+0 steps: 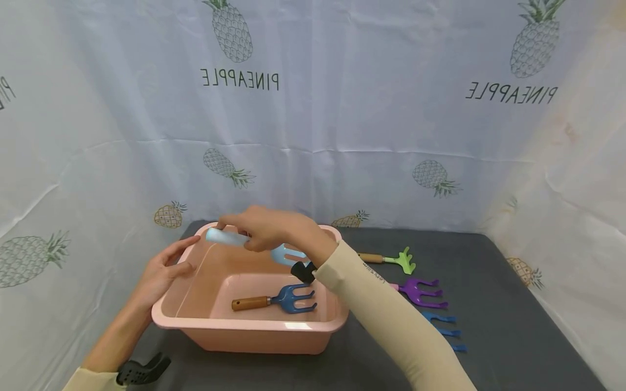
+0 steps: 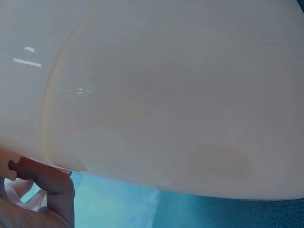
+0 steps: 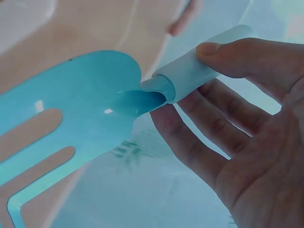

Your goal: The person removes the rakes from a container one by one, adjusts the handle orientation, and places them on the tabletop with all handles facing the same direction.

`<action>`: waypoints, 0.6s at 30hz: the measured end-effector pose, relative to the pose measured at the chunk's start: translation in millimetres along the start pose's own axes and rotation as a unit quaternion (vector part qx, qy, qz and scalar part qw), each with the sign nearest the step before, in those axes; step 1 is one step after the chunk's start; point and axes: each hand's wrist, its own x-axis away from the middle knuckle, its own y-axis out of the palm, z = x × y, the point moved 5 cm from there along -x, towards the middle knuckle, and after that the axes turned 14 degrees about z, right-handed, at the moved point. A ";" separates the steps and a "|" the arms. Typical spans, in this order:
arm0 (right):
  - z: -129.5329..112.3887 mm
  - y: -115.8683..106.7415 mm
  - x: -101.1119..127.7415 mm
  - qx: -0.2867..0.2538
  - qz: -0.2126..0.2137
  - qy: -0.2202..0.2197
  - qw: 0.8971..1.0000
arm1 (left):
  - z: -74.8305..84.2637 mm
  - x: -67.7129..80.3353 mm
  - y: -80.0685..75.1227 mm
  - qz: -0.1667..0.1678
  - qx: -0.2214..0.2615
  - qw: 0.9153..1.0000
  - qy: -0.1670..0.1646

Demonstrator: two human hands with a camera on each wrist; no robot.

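Your right hand point(image 1: 266, 228) reached across the pink plastic tub point(image 1: 254, 326), forearm in a cream sleeve point(image 1: 391, 315) slanting up from the lower right. Its thumb and fingers pinched the pale handle of a light blue garden fork point(image 1: 254, 245), holding the tool level above the tub's far side, tines toward your wrist; in the right wrist view the lower fingers lay loosely spread under the handle. Your left hand point(image 1: 161, 271) rested against the tub's left rim, fingers nearly straight, gripping nothing.

The backdrop point(image 1: 313, 136) read "PINEAPPLE" twice, mirrored, each word under a pineapple drawing. Small print on the sleeve was too small to read.

One dark blue hand fork point(image 1: 283, 300) with a wooden handle lay on the tub's floor. Three more tools lay on the dark tabletop point(image 1: 513, 326) to the right: a green rake point(image 1: 391, 260), a purple fork point(image 1: 423, 292) and a blue fork point(image 1: 445, 328) partly behind your arm.
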 end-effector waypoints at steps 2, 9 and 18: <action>-3.4 -9.3 5.3 0.003 0.006 -0.003 1.000 | -0.4 -0.2 -0.6 0.001 -0.003 1.000 0.002; -8.1 -41.2 31.2 0.022 0.036 -0.016 0.999 | -1.1 -0.5 -1.3 0.003 -0.011 1.000 0.005; 15.8 -76.6 80.2 0.048 0.085 -0.002 0.995 | -0.8 -0.9 -1.9 0.003 0.000 1.000 0.003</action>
